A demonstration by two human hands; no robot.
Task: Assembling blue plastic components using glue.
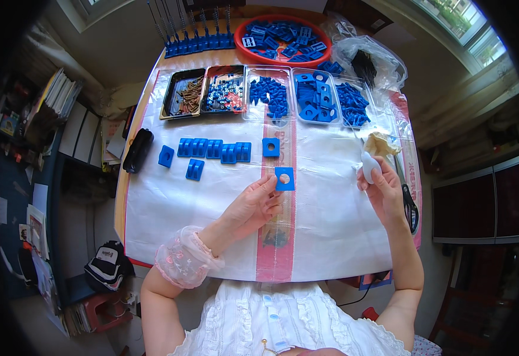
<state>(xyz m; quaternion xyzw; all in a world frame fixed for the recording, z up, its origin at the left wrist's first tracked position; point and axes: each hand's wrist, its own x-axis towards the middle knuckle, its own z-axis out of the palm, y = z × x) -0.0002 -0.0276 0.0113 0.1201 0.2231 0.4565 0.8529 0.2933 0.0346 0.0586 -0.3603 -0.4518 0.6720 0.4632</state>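
Observation:
Between the thumb and fingers of my left hand (250, 204) is a small blue square plate with a round hole (290, 186), raised over the middle of the table. My right hand (389, 193), farther right, is closed round a white bulb-shaped squeeze bottle (368, 163), its narrow tip pointing up. Just beyond my left hand lies a blue square piece with a dark round hole (265, 153). To its left several blue ridged pieces (214, 148) form a row, with one ridged piece (195, 170) nearer me. A blue holed piece (166, 156) sits apart at the left.
Trays stand along the back, holding brass-coloured screws (188, 98), small nuts (225, 92) and blue parts (314, 98). Behind them are a red basin (239, 46) and a blue rack with upright rods (197, 45). Black scissors (411, 210) lie right; a black case (138, 151) lies left.

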